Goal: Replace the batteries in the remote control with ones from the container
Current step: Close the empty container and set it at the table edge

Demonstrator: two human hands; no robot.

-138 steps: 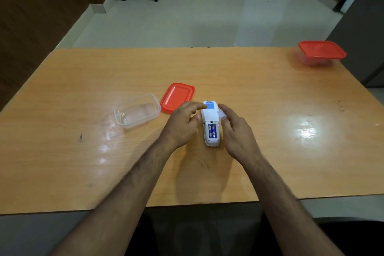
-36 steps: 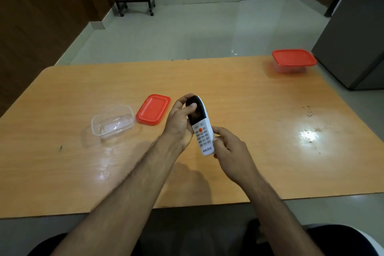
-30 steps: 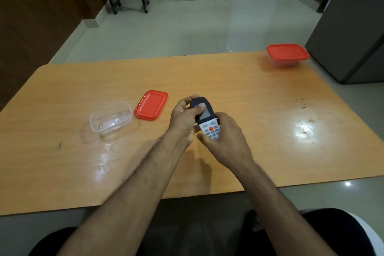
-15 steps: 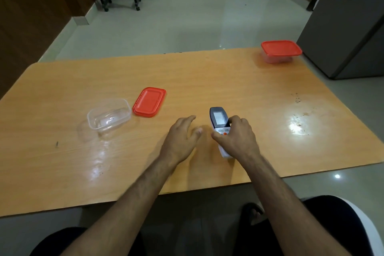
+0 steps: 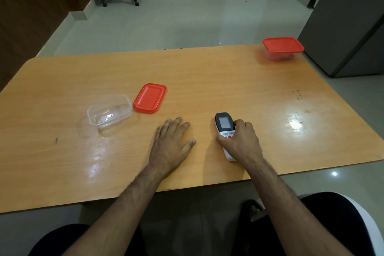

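Left hand [image 5: 170, 144] now further from white-and-dark-grey remote control [image 5: 224, 129] than half a second back, flat on orange wooden table [image 5: 207, 81], fingers spread, holding nothing. Right hand [image 5: 241, 142] still curled round remote's lower half, remote lying screen-up on table. Head view: clear plastic container [image 5: 109, 112], lid off, up and left of left hand. Loose red rectangular lid [image 5: 150, 98] just beside it, ahead of left hand. Red-lidded plastic box [image 5: 282, 48] far ahead-right of right hand, near table corner.

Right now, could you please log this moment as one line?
remote: face-up on table | right hand: grips remote | left hand: flat on table
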